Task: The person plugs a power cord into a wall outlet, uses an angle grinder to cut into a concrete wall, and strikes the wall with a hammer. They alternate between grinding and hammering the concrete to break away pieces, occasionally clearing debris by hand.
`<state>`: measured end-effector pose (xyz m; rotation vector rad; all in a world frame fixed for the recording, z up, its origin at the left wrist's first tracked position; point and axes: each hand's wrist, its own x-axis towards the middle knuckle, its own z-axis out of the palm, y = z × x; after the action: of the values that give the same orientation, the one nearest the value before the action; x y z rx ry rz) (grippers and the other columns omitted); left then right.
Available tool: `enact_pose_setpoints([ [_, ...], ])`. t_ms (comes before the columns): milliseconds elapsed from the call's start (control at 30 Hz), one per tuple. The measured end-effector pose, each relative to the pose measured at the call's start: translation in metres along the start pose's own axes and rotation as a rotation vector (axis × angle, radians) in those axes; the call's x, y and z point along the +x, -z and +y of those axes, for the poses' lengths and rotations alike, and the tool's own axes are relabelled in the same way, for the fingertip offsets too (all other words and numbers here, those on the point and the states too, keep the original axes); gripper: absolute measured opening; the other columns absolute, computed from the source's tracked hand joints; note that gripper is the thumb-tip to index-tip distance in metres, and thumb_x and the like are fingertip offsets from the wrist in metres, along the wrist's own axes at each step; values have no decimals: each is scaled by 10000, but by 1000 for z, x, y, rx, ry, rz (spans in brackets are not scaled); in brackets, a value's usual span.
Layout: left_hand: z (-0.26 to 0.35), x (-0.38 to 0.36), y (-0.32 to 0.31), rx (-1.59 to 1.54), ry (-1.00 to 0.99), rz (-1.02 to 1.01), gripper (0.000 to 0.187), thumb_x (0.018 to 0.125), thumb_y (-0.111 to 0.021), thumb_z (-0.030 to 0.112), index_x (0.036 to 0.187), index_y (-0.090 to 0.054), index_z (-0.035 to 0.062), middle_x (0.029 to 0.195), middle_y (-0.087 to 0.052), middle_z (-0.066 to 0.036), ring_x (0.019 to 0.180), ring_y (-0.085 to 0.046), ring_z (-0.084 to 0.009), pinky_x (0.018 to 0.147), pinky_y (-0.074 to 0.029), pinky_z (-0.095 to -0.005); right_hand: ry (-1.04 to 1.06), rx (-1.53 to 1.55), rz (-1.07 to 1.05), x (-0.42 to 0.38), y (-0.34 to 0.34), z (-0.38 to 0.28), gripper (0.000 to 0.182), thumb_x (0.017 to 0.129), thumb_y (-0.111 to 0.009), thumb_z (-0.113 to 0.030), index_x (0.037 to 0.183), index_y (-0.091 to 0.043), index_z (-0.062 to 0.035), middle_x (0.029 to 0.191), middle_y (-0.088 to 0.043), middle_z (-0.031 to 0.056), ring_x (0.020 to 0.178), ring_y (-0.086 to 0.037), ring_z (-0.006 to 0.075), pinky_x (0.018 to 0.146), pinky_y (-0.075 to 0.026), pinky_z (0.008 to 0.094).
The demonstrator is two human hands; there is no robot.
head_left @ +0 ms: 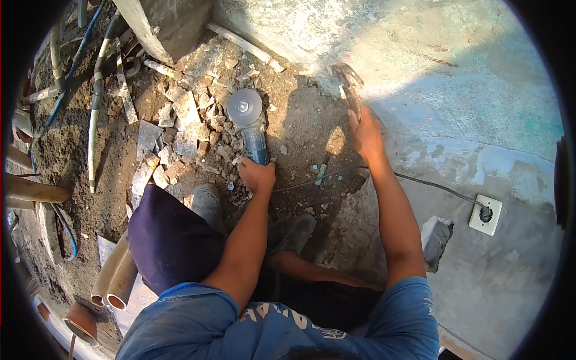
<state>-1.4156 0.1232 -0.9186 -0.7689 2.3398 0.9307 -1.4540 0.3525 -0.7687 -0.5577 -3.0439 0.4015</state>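
**Grinder in one fist, hammer in the other, at the foot of the wall**

The left hand [257, 175] was clenched around the body of an angle grinder [249, 123], whose disc lay over broken rubble [180, 129] on the dirt floor [108, 198]. The right hand [363, 133] was wrapped around the handle of a hammer [348, 84]; its head sat against the base of the plastered wall [456, 90], though blur made the exact contact hard to judge. Between the two tools lay a patch of bare, shadowed dirt. Rubble and pipes [93, 120] crowded the ground left of the grinder; the wall closed off the right. Both arms reached forward and down, the left nearly straight, the right angled outward. A cord ran along the wall to a socket [485, 214].
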Motion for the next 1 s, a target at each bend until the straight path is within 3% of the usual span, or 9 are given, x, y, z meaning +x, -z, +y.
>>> enact_pose_setpoints([
  [133,2,-1,2,-9,14,-1,670,666,-793,274,1175,-446,11,1213,-475,-194,1161,-464,-372,931,-453,-470,-52,-216,-197,8,-20,25,454,967,-438,-428,1077,-532,3,830,-620,319,837,-602,501,748,-450,553],
  [267,-1,-1,-1,7,48,-25,674,663,-795,278,1176,-446,14,1219,-470,-190,1165,-462,-370,925,-458,-471,-104,-32,-197,1,44,-70,430,962,-462,-406,1077,-534,2,845,-620,324,840,-603,500,767,-455,553],
  [333,0,0,-2,8,11,-5,668,662,-793,276,1172,-450,15,1220,-469,-188,1163,-463,-368,919,-461,-475,1,274,100,2,50,-80,398,953,-495,-375,1073,-531,3,857,-619,328,847,-595,508,778,-459,550],
  [500,-3,-5,2,-5,23,-16,660,663,-796,276,1165,-458,14,1221,-469,-189,1156,-468,-366,918,-464,-475,-138,-75,-59,-13,-17,39,394,938,-526,-361,1053,-523,16,864,-615,333,867,-579,520,779,-456,547],
  [567,11,7,1,-17,24,-12,658,663,-797,277,1163,-461,13,1224,-468,-189,1154,-470,-366,918,-465,-474,-181,-134,-143,7,-11,33,402,935,-528,-366,1045,-520,20,868,-614,335,873,-575,523,782,-454,547],
  [733,1,0,-1,8,31,-13,667,660,-799,275,1170,-460,10,1225,-475,-190,1151,-475,-360,914,-473,-465,-83,133,61,-5,39,-47,387,945,-509,-370,1045,-524,4,886,-626,303,865,-595,489,745,-456,531],
  [833,4,0,2,1,29,-25,678,658,-799,277,1180,-458,7,1222,-476,-190,1153,-473,-362,920,-468,-466,-23,314,227,-13,3,-10,393,945,-501,-390,1067,-541,-18,896,-634,289,857,-597,490,739,-460,525],
  [900,1,-5,4,-10,37,-33,684,657,-799,278,1184,-457,6,1223,-476,-191,1155,-470,-363,923,-465,-466,-216,-157,-152,-28,-36,51,410,945,-498,-391,1090,-548,-11,920,-632,295,857,-599,492,735,-462,518],
  [1000,3,0,3,19,6,-13,686,662,-796,278,1186,-451,2,1206,-477,-193,1142,-479,-368,919,-466,-468,-303,-105,-171,-21,-38,30,435,944,-496,-395,1121,-544,0,953,-624,305,871,-602,489,733,-465,510],
])
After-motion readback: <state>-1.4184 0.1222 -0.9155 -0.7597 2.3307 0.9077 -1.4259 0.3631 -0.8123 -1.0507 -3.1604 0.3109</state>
